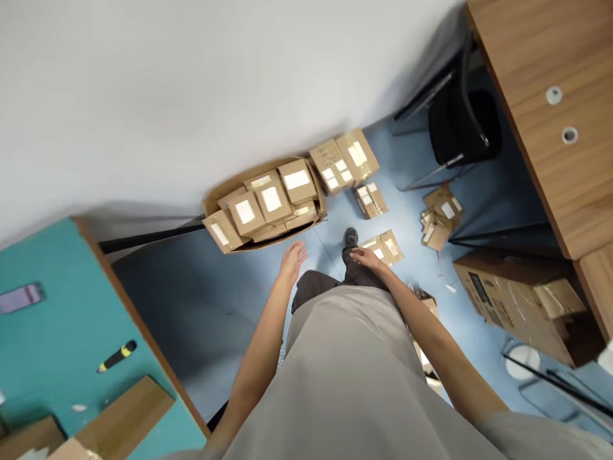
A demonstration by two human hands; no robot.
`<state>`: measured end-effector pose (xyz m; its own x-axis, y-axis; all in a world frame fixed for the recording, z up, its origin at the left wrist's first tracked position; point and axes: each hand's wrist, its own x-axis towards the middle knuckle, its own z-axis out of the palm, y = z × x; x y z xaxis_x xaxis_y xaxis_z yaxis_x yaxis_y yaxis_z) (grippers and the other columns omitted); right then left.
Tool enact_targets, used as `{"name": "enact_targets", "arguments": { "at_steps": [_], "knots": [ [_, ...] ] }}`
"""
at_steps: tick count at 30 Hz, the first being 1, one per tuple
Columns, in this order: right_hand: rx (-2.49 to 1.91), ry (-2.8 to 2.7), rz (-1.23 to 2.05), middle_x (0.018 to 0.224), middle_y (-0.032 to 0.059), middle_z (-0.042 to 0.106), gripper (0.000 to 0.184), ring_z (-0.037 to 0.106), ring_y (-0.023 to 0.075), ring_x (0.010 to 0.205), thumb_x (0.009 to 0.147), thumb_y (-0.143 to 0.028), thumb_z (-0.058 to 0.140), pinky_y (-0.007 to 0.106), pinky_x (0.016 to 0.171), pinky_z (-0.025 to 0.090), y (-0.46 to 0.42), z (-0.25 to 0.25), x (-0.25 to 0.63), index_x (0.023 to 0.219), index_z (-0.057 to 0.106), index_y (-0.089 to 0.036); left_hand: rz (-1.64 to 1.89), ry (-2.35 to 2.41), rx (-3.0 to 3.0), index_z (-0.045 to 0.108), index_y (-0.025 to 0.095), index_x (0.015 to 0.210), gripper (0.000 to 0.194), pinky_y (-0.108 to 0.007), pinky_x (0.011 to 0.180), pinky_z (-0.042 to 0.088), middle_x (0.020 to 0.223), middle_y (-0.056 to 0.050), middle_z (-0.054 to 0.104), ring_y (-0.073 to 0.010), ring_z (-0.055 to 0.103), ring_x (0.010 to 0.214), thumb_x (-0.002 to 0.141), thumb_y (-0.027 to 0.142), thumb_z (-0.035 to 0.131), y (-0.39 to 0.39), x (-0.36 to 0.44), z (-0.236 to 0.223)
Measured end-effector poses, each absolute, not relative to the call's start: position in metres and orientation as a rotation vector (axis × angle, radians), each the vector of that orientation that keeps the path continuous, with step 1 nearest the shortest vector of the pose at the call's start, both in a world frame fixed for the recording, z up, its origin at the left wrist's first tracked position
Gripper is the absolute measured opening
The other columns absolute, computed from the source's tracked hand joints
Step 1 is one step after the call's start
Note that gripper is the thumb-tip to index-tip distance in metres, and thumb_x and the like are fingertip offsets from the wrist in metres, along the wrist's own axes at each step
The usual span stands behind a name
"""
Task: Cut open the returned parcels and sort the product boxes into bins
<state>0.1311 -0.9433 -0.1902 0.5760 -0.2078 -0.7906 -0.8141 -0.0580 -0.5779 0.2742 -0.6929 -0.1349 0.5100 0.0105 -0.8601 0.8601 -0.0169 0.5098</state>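
Observation:
I look straight down at my body and the blue floor. My left hand (pixel 292 258) hangs open with fingers stretched, holding nothing, just below a large open carton (pixel 213 199) filled with several small taped parcels (pixel 271 199). My right hand (pixel 366 257) is also open and empty, fingers loosely extended, beside a small parcel (pixel 383 248) lying on the floor near my shoe (pixel 352 237). Two more parcels (pixel 343 160) lean at the carton's right end, and another small one (pixel 371 200) lies below them.
A teal table (pixel 57 345) at left carries a phone (pixel 22 298), a black-and-yellow knife (pixel 117 356) and cardboard pieces. A wooden desk (pixel 541 102) stands at right with a black chair (pixel 462 128) beneath. A big brown box (pixel 507 300) and loose parcels (pixel 441 218) lie on the floor.

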Motion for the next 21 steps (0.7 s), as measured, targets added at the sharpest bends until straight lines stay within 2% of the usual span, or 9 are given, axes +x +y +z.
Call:
{"name": "enact_targets", "arguments": {
  "at_steps": [5,8,11,15,21],
  "knots": [
    [-1.538,1.021,0.540,0.107,0.0103,0.087,0.040,0.081,0.0239,0.105,0.094,-0.046,0.083,0.045,0.108,0.062,-1.041,-0.228,0.123,0.119,0.082,-0.015,-1.066,0.688,1.544,0.068,0.022,0.112,0.027,-0.040,0.121,0.053,0.144,-0.014,0.075,-0.0233,0.071,0.133,0.090,0.030,0.083,-0.828,0.287,-0.185],
    [-1.534,1.076,0.546,0.119,0.0152,0.087,0.041,0.081,0.0292,0.117,0.092,-0.037,0.086,0.046,0.111,0.062,-1.078,-0.247,0.121,0.124,0.081,-0.013,-1.188,0.631,1.593,0.070,0.022,0.114,0.030,-0.039,0.118,0.053,0.137,-0.012,0.076,-0.0228,0.072,0.130,0.088,0.029,0.084,-0.888,0.287,-0.211],
    [-1.535,1.123,0.578,0.141,0.0214,0.080,0.054,0.077,0.0330,0.129,0.092,-0.033,0.085,0.048,0.114,0.061,-1.098,-0.270,0.125,0.140,0.075,-0.012,-1.297,0.619,1.633,0.071,0.020,0.116,0.035,-0.040,0.114,0.054,0.130,-0.013,0.078,-0.0254,0.072,0.129,0.086,0.027,0.086,-0.927,0.290,-0.242],
    [-1.605,1.236,0.643,0.164,0.0266,0.062,0.084,0.063,0.0382,0.150,0.090,-0.039,0.089,0.053,0.127,0.050,-1.111,-0.320,0.135,0.163,0.058,-0.011,-1.380,0.640,1.657,0.071,0.020,0.123,0.037,-0.039,0.110,0.056,0.128,-0.013,0.078,-0.0255,0.073,0.125,0.088,0.026,0.084,-0.953,0.295,-0.304],
    [-1.756,1.349,0.738,0.178,0.0278,0.043,0.113,0.037,0.0424,0.169,0.087,-0.049,0.091,0.056,0.138,0.034,-1.133,-0.437,0.156,0.178,0.035,-0.012,-1.433,0.740,1.732,0.073,0.018,0.131,0.037,-0.036,0.102,0.060,0.124,-0.013,0.080,-0.0225,0.076,0.112,0.094,0.022,0.074,-0.957,0.287,-0.436]
  ]
}}
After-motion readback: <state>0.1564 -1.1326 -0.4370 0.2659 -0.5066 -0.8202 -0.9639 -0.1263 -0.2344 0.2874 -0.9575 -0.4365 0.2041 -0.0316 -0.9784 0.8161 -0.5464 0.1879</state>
